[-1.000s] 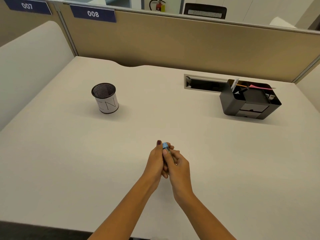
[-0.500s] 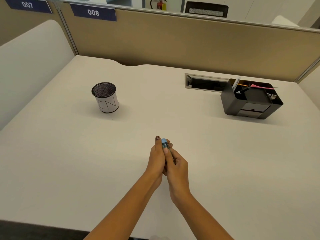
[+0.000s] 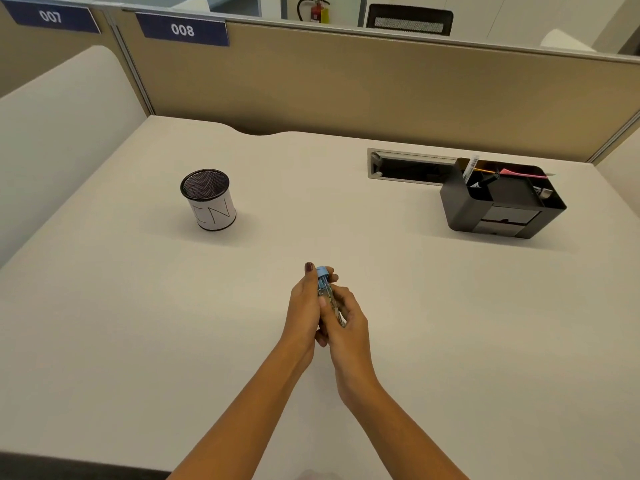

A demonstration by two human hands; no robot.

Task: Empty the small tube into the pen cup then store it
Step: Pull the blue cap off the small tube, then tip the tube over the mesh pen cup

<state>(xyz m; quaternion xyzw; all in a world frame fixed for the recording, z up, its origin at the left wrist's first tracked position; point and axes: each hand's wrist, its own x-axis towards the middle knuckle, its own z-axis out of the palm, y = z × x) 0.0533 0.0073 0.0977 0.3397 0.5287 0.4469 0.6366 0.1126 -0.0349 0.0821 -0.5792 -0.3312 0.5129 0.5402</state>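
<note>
A small clear tube (image 3: 328, 295) with a blue cap sits between both hands over the middle of the desk. My right hand (image 3: 348, 322) is closed around the tube's body. My left hand (image 3: 304, 306) grips its upper part, fingers at the blue cap. The cap is on the tube. The pen cup (image 3: 209, 199), black mesh with a white label, stands upright at the far left, well apart from my hands. What the tube holds is too small to tell.
A black desk organizer (image 3: 502, 202) with pens and a pink item stands at the far right, in front of a cable slot (image 3: 408, 166) in the desk. Tan partition walls close the back. The desk's front edge is near my elbows.
Both hands have stayed together on the tube and shifted slightly away from me. More of the clear tube body shows below the blue cap now.
</note>
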